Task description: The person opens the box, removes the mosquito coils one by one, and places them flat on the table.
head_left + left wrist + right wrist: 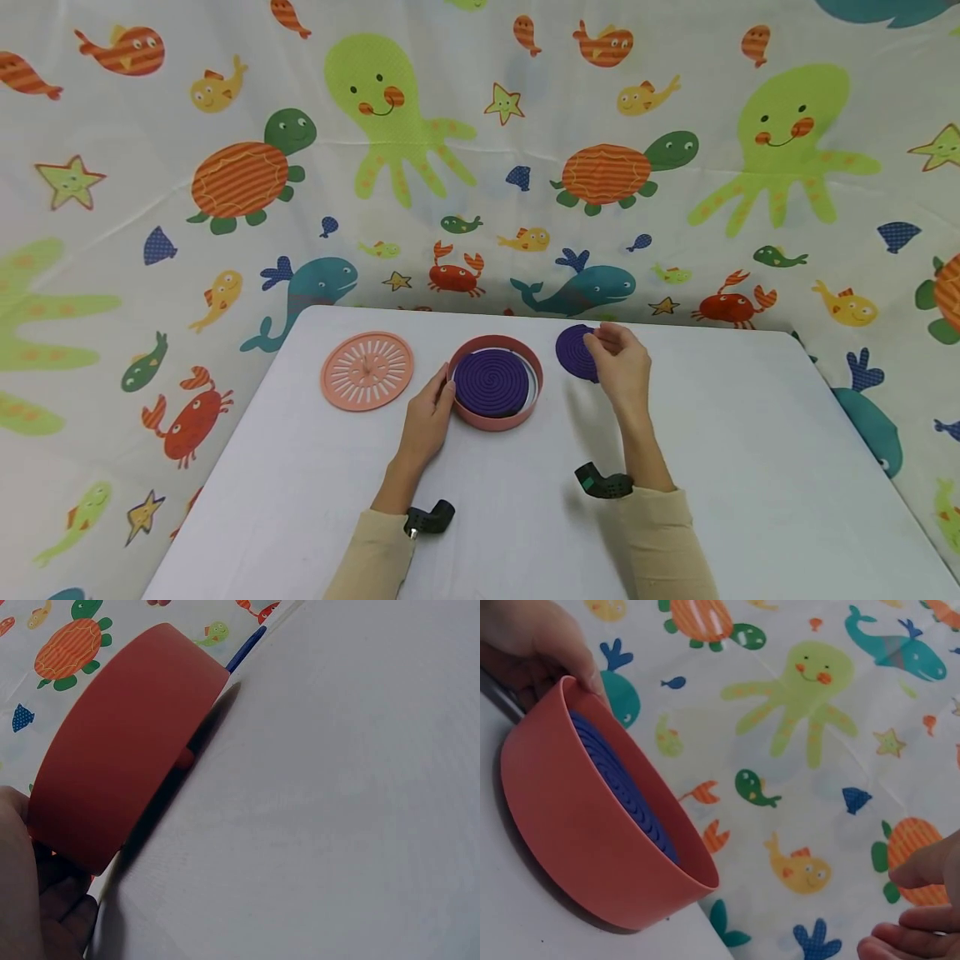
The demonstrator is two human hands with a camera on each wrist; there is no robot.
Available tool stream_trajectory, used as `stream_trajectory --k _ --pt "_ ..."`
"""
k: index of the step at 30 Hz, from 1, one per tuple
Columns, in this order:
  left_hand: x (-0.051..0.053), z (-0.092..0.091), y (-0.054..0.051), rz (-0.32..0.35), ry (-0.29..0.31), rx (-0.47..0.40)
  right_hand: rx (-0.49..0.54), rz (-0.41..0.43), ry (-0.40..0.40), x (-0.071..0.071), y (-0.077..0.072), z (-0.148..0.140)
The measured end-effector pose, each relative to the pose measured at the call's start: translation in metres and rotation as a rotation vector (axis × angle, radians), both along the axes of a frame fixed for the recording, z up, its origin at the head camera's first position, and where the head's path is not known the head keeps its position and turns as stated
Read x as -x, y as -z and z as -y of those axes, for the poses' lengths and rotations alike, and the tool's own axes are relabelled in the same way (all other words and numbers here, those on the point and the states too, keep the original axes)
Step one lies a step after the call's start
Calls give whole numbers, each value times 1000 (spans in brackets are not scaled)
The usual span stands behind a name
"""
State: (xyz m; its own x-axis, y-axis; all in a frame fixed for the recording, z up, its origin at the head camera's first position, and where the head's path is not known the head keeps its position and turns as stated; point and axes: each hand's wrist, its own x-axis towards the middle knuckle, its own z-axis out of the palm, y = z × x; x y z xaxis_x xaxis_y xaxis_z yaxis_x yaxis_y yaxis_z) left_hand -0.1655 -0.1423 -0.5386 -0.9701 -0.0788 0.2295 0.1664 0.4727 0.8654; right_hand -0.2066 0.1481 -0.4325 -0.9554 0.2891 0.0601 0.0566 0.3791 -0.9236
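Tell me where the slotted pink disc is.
In the head view, the slotted pink disc lies on the white table, left of the round container that the left hand holds.

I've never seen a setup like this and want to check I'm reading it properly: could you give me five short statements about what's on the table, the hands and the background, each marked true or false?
1. The left hand touches the round box. True.
2. The round box has nothing inside. False: a purple coil lies in it.
3. The slotted disc covers the round box. False: it lies apart from the box, on the table.
4. The right hand holds a second purple coil. True.
5. The cloth behind the table is plain. False: it is printed with sea animals.
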Motion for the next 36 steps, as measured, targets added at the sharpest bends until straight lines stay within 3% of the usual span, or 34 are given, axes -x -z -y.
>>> stream_trajectory --k 20,36 --pt "-2 0 -1 8 -8 -5 -41 32 -97 -4 7 28" --pt "-2 -1 -2 14 -14 -1 -73 -16 -147 -6 10 46"
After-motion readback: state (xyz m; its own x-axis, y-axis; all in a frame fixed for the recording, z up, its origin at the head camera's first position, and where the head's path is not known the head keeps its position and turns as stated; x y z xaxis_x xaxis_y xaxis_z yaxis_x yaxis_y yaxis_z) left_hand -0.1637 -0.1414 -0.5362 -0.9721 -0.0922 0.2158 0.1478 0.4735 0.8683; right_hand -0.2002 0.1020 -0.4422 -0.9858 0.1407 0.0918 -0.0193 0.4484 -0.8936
